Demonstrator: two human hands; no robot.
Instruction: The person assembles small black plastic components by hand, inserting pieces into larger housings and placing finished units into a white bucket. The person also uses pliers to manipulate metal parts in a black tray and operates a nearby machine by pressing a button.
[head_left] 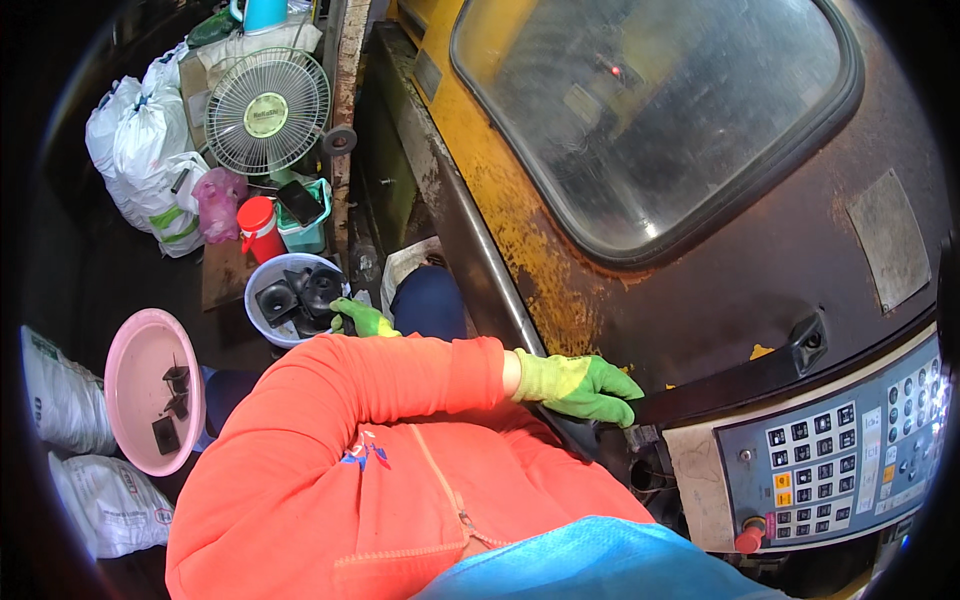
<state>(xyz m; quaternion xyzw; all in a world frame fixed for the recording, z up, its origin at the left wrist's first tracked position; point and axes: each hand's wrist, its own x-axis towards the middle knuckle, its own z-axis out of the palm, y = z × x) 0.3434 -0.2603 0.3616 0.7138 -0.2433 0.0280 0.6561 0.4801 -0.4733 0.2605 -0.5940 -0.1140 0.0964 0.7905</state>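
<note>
My left arm in its orange-red sleeve crosses my chest. My left hand (580, 388), in a yellow-green glove, reaches the rusty machine edge with fingers stretched out by the end of a black handle bar (725, 392). It holds nothing I can see. Behind that forearm, my right hand (362, 318), gloved alike, is at the right rim of a pale blue basin (253, 307). Its fingers bend round a dark piece, seemingly one of the black plastic parts; my sleeve hides the wrist. Several black square-flanged, funnel-like plastic parts (300, 292) lie in the basin.
A pink basin (115, 390) with a few black pieces stands left, beside white sacks (65, 400). Beyond are a fan (265, 115), a red jug (260, 228), a phone (299, 203) and plastic bags (150, 150). A windowed machine door (650, 130) and button panel (815, 460) fill the right.
</note>
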